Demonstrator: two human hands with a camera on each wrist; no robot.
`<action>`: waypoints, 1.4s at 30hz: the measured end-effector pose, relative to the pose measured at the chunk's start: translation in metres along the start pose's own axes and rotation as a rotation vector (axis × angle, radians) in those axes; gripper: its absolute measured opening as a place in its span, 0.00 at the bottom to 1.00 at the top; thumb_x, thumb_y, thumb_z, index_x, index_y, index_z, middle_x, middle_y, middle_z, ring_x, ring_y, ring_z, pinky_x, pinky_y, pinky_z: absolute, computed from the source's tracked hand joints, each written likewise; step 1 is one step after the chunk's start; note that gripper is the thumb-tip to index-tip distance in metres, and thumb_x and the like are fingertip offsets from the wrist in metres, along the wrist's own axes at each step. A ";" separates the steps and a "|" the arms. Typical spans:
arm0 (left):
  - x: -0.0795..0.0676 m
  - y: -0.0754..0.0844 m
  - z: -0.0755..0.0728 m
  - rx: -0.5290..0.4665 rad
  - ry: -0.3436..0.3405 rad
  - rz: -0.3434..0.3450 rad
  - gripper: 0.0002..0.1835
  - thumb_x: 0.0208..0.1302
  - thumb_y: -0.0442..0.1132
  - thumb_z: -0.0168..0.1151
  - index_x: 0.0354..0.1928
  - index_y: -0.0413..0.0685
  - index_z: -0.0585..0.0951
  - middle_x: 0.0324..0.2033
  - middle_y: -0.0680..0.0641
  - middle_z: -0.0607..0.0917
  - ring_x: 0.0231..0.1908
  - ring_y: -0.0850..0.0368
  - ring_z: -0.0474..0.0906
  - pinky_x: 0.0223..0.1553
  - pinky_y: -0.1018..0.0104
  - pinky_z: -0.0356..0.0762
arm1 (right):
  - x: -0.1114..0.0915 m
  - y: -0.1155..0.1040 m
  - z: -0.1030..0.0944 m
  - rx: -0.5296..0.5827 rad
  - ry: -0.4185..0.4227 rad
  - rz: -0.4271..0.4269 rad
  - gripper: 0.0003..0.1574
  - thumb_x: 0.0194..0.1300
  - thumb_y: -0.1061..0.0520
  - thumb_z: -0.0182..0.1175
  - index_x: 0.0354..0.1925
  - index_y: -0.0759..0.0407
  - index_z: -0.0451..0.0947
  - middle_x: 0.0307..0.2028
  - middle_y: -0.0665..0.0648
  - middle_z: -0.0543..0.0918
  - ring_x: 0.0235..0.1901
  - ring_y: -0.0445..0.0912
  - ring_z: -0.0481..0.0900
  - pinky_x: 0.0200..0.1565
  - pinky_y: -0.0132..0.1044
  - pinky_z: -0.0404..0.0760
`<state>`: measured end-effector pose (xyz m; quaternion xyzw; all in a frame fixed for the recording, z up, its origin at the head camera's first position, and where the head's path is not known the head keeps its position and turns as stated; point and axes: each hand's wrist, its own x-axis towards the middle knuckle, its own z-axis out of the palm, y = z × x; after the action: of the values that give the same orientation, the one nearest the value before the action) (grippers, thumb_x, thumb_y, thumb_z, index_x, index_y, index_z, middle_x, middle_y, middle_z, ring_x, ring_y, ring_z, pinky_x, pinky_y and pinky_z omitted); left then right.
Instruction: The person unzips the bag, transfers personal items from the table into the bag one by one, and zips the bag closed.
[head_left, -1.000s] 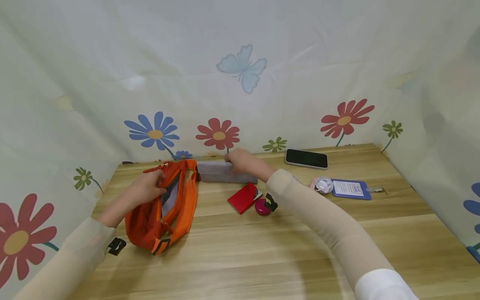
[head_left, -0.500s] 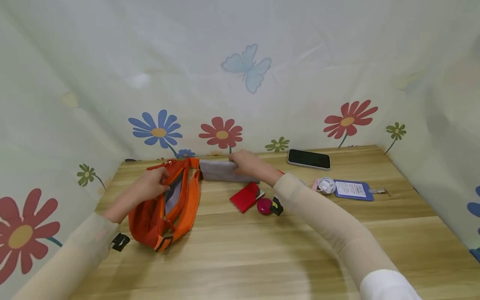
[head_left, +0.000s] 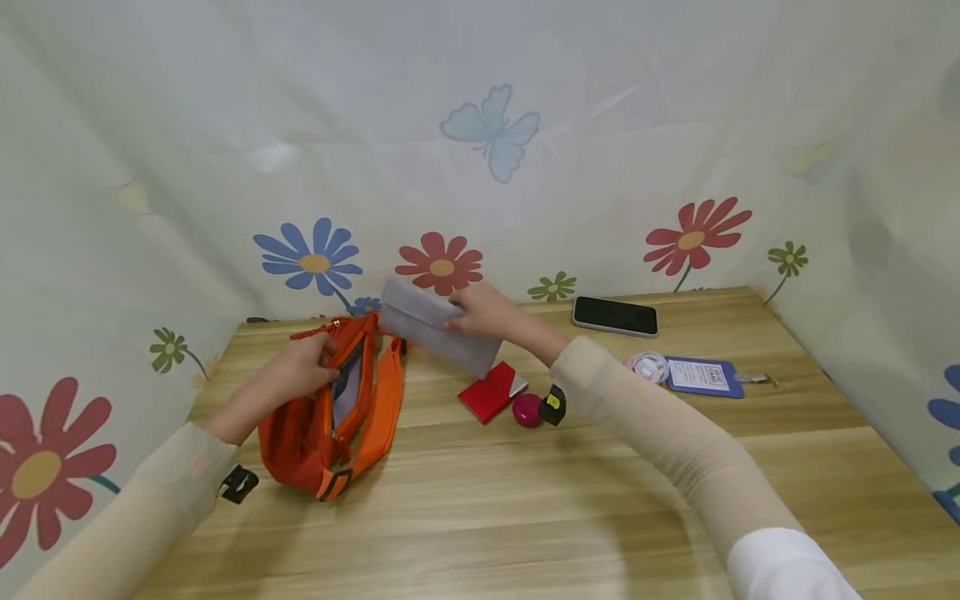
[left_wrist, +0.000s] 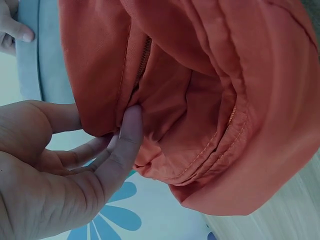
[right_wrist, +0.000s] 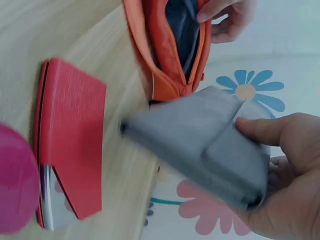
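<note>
An orange waist bag with its zip open lies at the left of the table. My left hand pinches the edge of the bag's opening; in the left wrist view the thumb presses on the fabric by the zip. A grey flap case is gripped by my right hand, raised and tilted beside the bag. Seen from the right wrist, the case is held at one end, thumb on its flap. Its contents are hidden.
On the wooden table, a red notebook and a round magenta object lie below my right hand. Farther right are a phone, a coiled white cable and a blue card holder. A flowered curtain stands behind.
My right hand has lifted the grey case off the table, tilting its left end up and shifting it slightly left. The left hand still holds the bag's edge.
</note>
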<state>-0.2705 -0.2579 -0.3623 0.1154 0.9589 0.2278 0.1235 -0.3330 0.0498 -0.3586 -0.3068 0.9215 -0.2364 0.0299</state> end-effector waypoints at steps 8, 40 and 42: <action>0.003 -0.003 -0.001 -0.042 0.015 -0.008 0.19 0.68 0.29 0.60 0.55 0.23 0.70 0.32 0.37 0.80 0.19 0.55 0.80 0.24 0.59 0.83 | -0.009 -0.006 0.005 0.401 -0.097 0.157 0.32 0.68 0.50 0.66 0.65 0.63 0.73 0.53 0.58 0.79 0.48 0.50 0.78 0.50 0.39 0.81; 0.007 0.012 0.006 -0.268 0.024 -0.039 0.21 0.68 0.31 0.62 0.57 0.25 0.70 0.46 0.30 0.80 0.27 0.54 0.83 0.30 0.57 0.86 | 0.025 -0.037 0.052 1.054 -0.367 0.380 0.12 0.75 0.58 0.54 0.48 0.68 0.72 0.31 0.59 0.82 0.26 0.48 0.83 0.30 0.35 0.84; 0.005 0.017 0.008 -0.326 0.019 -0.044 0.21 0.68 0.31 0.61 0.57 0.25 0.69 0.47 0.31 0.79 0.30 0.53 0.83 0.32 0.57 0.87 | 0.029 -0.040 0.054 1.051 -0.343 0.372 0.10 0.75 0.59 0.54 0.45 0.67 0.73 0.30 0.58 0.81 0.25 0.47 0.82 0.30 0.34 0.84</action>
<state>-0.2701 -0.2386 -0.3626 0.0705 0.9128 0.3785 0.1362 -0.3234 -0.0176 -0.3860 -0.1177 0.7008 -0.5997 0.3679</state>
